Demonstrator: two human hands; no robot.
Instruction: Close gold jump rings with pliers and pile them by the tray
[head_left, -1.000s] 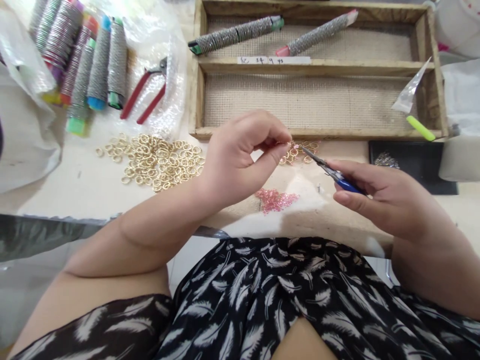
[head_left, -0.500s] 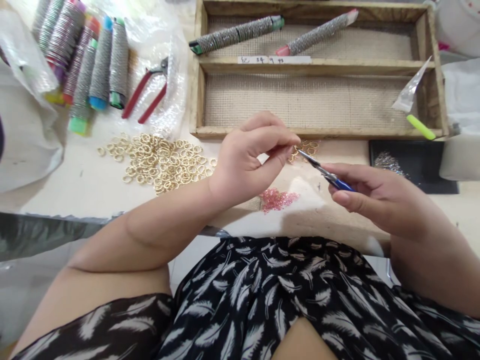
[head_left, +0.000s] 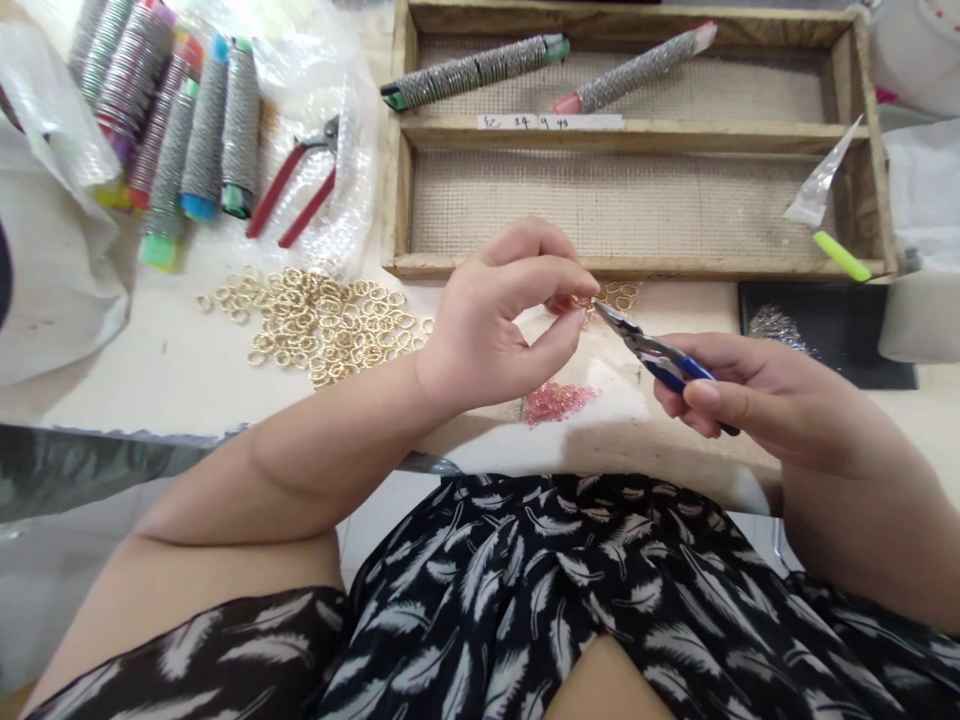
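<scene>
My left hand [head_left: 499, 315] is raised over the table with its fingers curled. A small gold ring [head_left: 583, 300] shows at its fingertips, partly hidden by them. My right hand [head_left: 750, 395] is wrapped round blue-handled pliers [head_left: 664, 357], whose jaws point up to the left and meet the left fingertips at the ring. Whether the jaws grip anything is too small to tell. Beneath the hands lies a small heap of pink beads [head_left: 556, 402]. More gold rings [head_left: 621, 295] lie just behind the plier tips, and a large pile of gold rings [head_left: 330, 320] spreads left of my left hand.
A wooden tray with a mesh bottom [head_left: 637, 265] spans the back, holding two ring-wound rods. Red-handled pliers [head_left: 281, 190] lie on bubble wrap beside several wound rods [head_left: 202, 140]. At right, a black tray [head_left: 862, 340] holds small silvery pieces.
My left thumb has dropped away from the index finger, opening a gap. The pliers have turned slightly and their handles have spread, showing more of them in my right hand.
</scene>
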